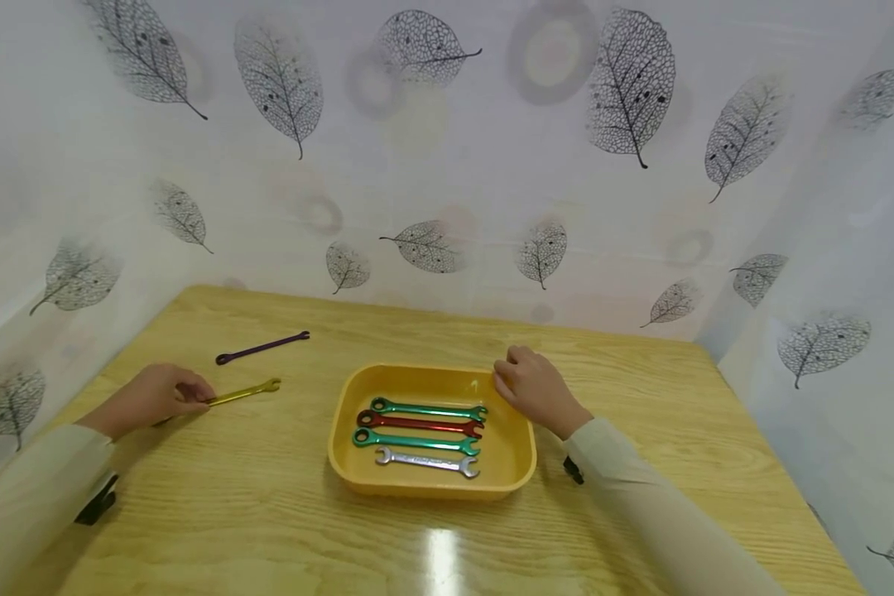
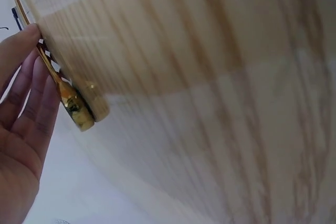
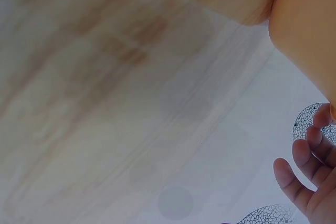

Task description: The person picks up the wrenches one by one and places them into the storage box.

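My left hand (image 1: 165, 401) pinches a gold combination wrench (image 1: 244, 391) at the left of the table. In the left wrist view the wrench's ring end (image 2: 76, 107) sticks out past the fingers, close over the tabletop. A purple wrench (image 1: 263, 348) lies just behind it. My right hand (image 1: 534, 389) holds the back right corner of a yellow plastic tray (image 1: 432, 488), fingers bent at the rim. Inside the tray lie two green wrenches (image 1: 417, 442), a red wrench (image 1: 420, 423) and a silver open-ended wrench (image 1: 426, 462), roughly side by side.
The wood-grain table (image 1: 641, 497) is backed by a pale leaf-patterned sheet (image 1: 462, 165) that also rises at both sides. Dark straps (image 1: 97, 501) show under both sleeves.
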{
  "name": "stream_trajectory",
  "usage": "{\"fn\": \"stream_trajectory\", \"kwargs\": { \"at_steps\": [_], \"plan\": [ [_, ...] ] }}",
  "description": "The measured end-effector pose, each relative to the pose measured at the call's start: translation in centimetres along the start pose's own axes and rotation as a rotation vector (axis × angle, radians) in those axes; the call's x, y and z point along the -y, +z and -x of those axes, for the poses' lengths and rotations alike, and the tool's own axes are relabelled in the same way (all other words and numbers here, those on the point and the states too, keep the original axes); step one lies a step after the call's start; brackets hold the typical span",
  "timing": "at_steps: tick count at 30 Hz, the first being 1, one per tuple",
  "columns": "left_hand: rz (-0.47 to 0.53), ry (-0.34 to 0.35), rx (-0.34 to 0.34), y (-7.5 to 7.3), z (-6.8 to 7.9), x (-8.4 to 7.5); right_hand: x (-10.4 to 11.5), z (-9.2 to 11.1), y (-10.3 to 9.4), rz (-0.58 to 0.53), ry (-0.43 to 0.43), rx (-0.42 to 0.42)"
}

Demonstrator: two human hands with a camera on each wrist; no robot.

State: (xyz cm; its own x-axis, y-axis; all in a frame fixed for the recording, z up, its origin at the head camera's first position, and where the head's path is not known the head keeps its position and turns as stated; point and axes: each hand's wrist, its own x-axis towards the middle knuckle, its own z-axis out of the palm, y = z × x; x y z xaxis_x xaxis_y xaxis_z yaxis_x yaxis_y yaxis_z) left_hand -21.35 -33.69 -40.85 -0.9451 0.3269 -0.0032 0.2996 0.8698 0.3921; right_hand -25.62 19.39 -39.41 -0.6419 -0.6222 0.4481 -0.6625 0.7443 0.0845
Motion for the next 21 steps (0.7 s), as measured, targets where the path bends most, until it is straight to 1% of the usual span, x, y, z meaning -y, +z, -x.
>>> {"fn": "stream_trajectory", "kwargs": {
  "at_steps": [7, 10, 13, 17, 21],
  "plan": [
    [-0.051, -0.025, -0.003, -0.4, 0.8, -0.1, 0.0, 0.0, 0.0, -0.001, 0.010, 0.011],
    [-0.046, -0.046, 0.005, -0.5, 1.1, 0.0, 0.0, 0.0, -0.1, 0.003, 0.009, 0.013],
    [-0.027, -0.046, 0.004, -0.5, 1.1, 0.0, 0.0, 0.0, -0.2, 0.011, 0.010, 0.013],
    [-0.048, 0.019, -0.031, -0.5, 1.1, 0.1, 0.0, 0.0, -0.1, 0.007, 0.023, 0.025],
    [-0.070, 0.065, -0.060, -0.4, 1.2, 0.3, 0.1, 0.0, -0.1, 0.001, 0.025, 0.029]
  ]
}}
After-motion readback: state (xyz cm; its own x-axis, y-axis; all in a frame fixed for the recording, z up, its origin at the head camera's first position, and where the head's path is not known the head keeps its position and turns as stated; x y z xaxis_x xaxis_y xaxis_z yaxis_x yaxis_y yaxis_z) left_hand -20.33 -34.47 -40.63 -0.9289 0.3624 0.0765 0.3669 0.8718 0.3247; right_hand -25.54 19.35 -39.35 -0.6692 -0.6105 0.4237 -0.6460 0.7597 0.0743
